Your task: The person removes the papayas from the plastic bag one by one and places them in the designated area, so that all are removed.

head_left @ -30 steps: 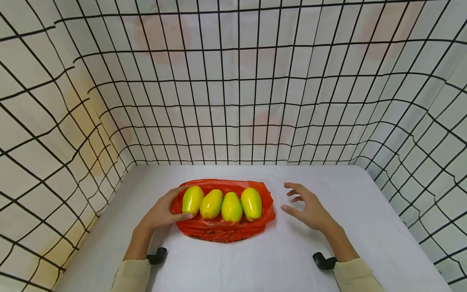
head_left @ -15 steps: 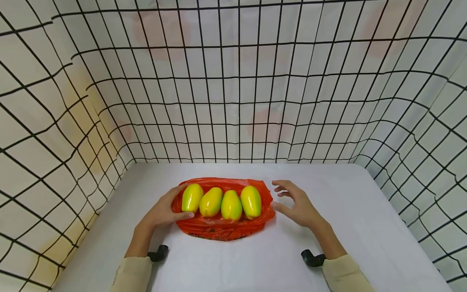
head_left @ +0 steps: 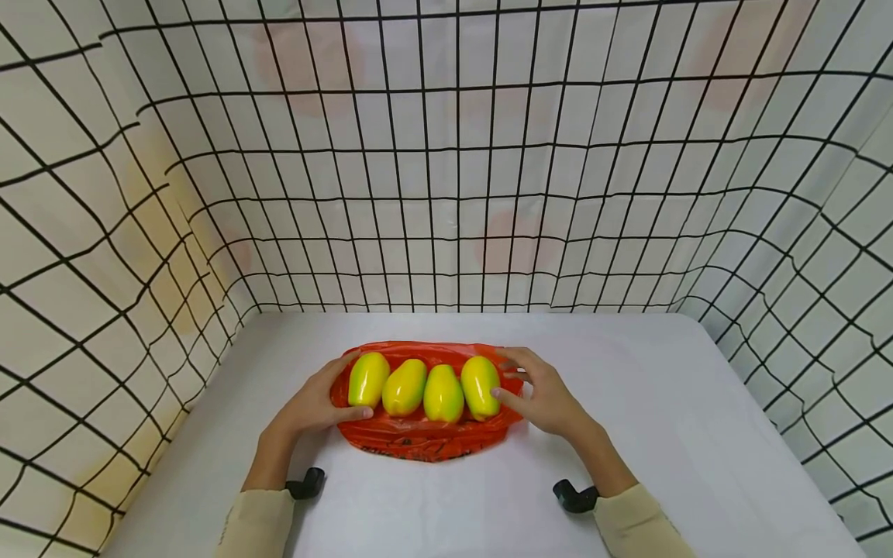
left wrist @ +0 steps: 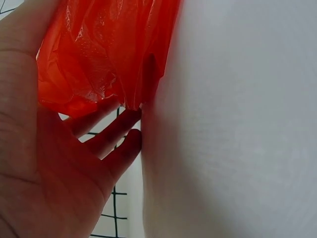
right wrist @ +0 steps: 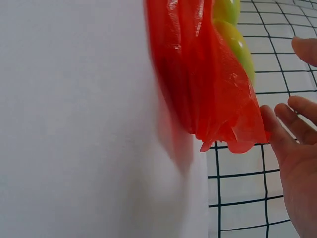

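Note:
A red plastic bag (head_left: 425, 442) lies spread on the white table. On it sit several glossy yellow-green fruits in a row, with a leftmost fruit (head_left: 368, 380) and a rightmost fruit (head_left: 480, 387); they look like mangoes or papayas. My left hand (head_left: 317, 399) rests at the bag's left end, thumb in front and fingers behind. In the left wrist view its fingers (left wrist: 111, 139) are loosely extended beside the red plastic. My right hand (head_left: 547, 395) is at the right end, fingers spread, its thumb tip by the rightmost fruit. The right wrist view shows its fingers (right wrist: 292, 124) beside the bag's edge.
White table (head_left: 446, 519) surrounds the bag. A black wire grid (head_left: 456, 178) with white sheeting behind it encloses the back and both sides. Black wrist cameras sit at the left wrist (head_left: 305, 484) and right wrist (head_left: 575, 497).
My right hand has moved left from beside the bag to its right end, over the red plastic. The left hand, the bag and the fruits have stayed in place.

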`<state>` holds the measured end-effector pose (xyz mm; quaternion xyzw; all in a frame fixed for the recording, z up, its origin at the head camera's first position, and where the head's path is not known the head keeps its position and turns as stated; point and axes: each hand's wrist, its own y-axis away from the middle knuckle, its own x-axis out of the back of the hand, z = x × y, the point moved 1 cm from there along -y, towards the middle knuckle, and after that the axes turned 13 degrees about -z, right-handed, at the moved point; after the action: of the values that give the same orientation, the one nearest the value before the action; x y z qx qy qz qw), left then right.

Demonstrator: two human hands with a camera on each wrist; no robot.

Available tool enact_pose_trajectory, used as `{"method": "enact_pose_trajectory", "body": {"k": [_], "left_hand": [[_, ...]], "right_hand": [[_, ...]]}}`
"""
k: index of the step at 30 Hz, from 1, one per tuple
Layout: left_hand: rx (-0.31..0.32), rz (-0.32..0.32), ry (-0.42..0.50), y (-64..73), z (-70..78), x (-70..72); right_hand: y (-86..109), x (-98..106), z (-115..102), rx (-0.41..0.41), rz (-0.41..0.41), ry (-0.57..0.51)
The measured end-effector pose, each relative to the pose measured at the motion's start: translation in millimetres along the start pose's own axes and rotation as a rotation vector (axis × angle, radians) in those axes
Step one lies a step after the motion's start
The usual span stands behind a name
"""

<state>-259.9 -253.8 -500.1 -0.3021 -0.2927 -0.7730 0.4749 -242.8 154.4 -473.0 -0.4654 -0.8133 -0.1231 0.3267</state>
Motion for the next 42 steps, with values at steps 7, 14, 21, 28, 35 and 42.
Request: {"method": "enact_pose_trajectory", "body": {"k": [7, 14, 21, 28, 35, 42], "left_hand": [[0.0, -0.004, 0.0, -1.0, -1.5, -0.8], [0.004, 0.009, -0.009, -0.1, -1.6, -1.0], [0.011, 0.019, -0.006, 0.8, -1.4, -0.2], [0.021, 0.015, 0.009, 0.1, -1.5, -0.1], [-0.013, 0.017, 0.011, -4.2, -0.5, -2.5], [-0.013, 0.027, 0.002, 0.7, -3.3, -4.9]], "right_hand": [[-0.5, -7, 5, -0.065, 0.001, 0.032], [-3.7, -14, 11, -0.161, -0.006, 0.069], [-9.6, -21, 13, -0.225, -0.023, 0.063], [-10.9, -24, 13, -0.251, -0.035, 0.052], [-11.2, -24, 14, -0.255, -0.05, 0.032], [-11.2, -33, 18, -0.228, -0.105, 0.063]]}}
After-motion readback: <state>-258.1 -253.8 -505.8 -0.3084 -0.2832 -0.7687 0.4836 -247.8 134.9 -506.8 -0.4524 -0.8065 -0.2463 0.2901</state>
